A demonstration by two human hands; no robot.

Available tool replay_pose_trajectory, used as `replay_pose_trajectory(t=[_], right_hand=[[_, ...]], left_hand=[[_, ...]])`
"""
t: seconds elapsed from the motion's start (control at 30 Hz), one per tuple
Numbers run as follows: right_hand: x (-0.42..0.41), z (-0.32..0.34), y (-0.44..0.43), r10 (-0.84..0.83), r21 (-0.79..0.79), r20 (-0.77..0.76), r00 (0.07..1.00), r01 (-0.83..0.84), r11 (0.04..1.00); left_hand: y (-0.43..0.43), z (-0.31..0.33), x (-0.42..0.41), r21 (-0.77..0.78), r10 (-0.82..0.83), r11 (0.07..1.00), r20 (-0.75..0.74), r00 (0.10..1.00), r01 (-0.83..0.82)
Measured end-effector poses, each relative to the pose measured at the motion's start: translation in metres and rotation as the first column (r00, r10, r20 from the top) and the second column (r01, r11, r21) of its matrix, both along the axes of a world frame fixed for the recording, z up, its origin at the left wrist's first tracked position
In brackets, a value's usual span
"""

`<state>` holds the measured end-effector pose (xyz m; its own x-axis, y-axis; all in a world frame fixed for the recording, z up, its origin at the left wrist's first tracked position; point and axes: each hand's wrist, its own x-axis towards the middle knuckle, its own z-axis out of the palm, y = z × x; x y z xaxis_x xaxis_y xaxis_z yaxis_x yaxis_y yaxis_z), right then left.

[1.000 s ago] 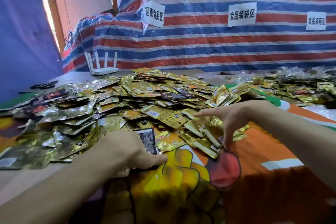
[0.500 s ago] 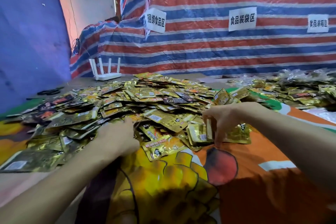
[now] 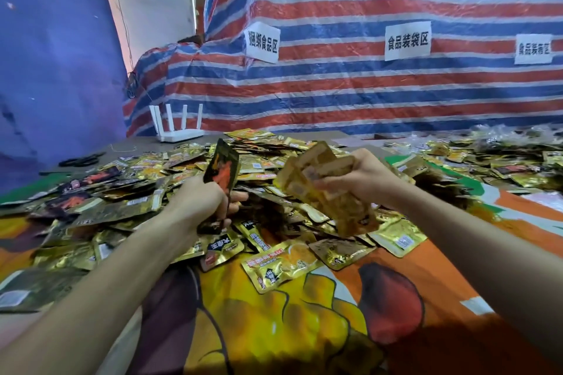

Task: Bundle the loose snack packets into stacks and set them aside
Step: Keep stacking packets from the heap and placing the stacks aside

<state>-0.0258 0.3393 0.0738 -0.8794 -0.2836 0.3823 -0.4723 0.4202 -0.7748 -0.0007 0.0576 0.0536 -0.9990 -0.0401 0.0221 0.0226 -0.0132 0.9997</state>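
Note:
A wide heap of loose gold snack packets [image 3: 146,189] covers the table in front of me. My left hand [image 3: 201,201] is raised above the heap, shut on a black-and-orange packet [image 3: 221,168] held upright. My right hand [image 3: 362,176] is lifted too, gripping a fanned handful of gold packets [image 3: 323,189] that blur with motion. Between my hands several packets lie flat on the orange and yellow printed cloth [image 3: 274,313], among them a gold one with red lettering [image 3: 274,265].
A second spread of packets [image 3: 502,158] lies at the right. A white router [image 3: 178,128] with antennas and black scissors [image 3: 80,159] sit at the far left of the table. A striped tarp [image 3: 365,94] with paper signs forms the back wall.
Both hands have lifted off the heap. The left hand has picked up a black-and-orange packet, and the right hand has gathered a handful of gold packets and raised them.

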Motion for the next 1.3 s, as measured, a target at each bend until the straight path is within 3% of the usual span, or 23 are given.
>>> replay_pose_trajectory(t=[0.07, 0.17, 0.33, 0.43, 0.53, 0.6, 0.73, 0.83, 0.93, 1.03, 1.1, 1.2, 1.3], right_hand=[[-0.004, -0.003, -0.016, -0.026, -0.180, -0.015, 1.000, 0.023, 0.983], [-0.013, -0.011, -0.046, -0.038, -0.460, 0.092, 0.995, 0.076, 0.885], [-0.026, -0.030, -0.094, 0.139, -0.658, 0.195, 0.971, 0.024, 0.752], [-0.028, -0.042, -0.121, 0.224, -0.652, 0.144, 0.964, -0.078, 0.755], [-0.027, -0.040, -0.142, 0.106, -0.684, 0.060, 0.993, -0.037, 0.729], [-0.023, -0.036, -0.153, 0.016, -0.685, -0.007, 1.000, -0.017, 0.729], [-0.014, -0.036, -0.165, -0.121, -0.533, -0.143, 0.982, 0.026, 0.845], [-0.013, -0.038, -0.163, -0.171, -0.431, -0.244, 0.955, 0.051, 0.901], [-0.011, -0.043, -0.159, -0.127, -0.454, -0.124, 0.984, 0.058, 0.889], [-0.007, -0.046, -0.163, 0.143, -0.578, 0.092, 0.985, -0.064, 0.813], [-0.004, -0.049, -0.168, 0.266, -0.656, 0.169, 0.949, -0.093, 0.749], [-0.002, -0.056, -0.172, 0.251, -0.706, 0.201, 0.947, -0.038, 0.708], [-0.003, -0.058, -0.171, 0.230, -0.736, 0.210, 0.950, -0.001, 0.677]], left_hand=[[0.006, 0.001, -0.002, 0.072, -0.018, 0.997, 0.002, 1.000, 0.017], [0.021, -0.006, -0.008, 0.207, -0.025, 0.978, 0.030, 0.999, 0.018], [0.028, -0.017, -0.015, 0.303, -0.088, 0.946, -0.116, 0.989, 0.119], [0.026, -0.021, -0.015, 0.301, -0.217, 0.919, -0.157, 0.963, 0.256], [0.029, -0.022, -0.014, 0.280, -0.289, 0.902, -0.171, 0.942, 0.328], [0.032, -0.022, -0.014, 0.258, -0.279, 0.912, -0.181, 0.943, 0.320], [0.028, -0.023, -0.014, 0.255, -0.244, 0.918, -0.246, 0.938, 0.305], [0.026, -0.025, -0.012, 0.212, -0.087, 0.962, -0.348, 0.933, 0.169], [0.019, -0.023, -0.016, 0.064, 0.115, 0.993, -0.603, 0.789, -0.096], [0.018, -0.022, -0.023, 0.014, 0.126, 0.986, -0.718, 0.684, -0.167], [0.021, -0.031, -0.025, -0.032, 0.024, 0.998, -0.661, 0.750, -0.061], [0.023, -0.042, -0.026, 0.009, -0.084, 0.995, -0.490, 0.868, 0.101], [0.019, -0.044, -0.029, 0.057, -0.061, 0.994, -0.421, 0.905, 0.093]])
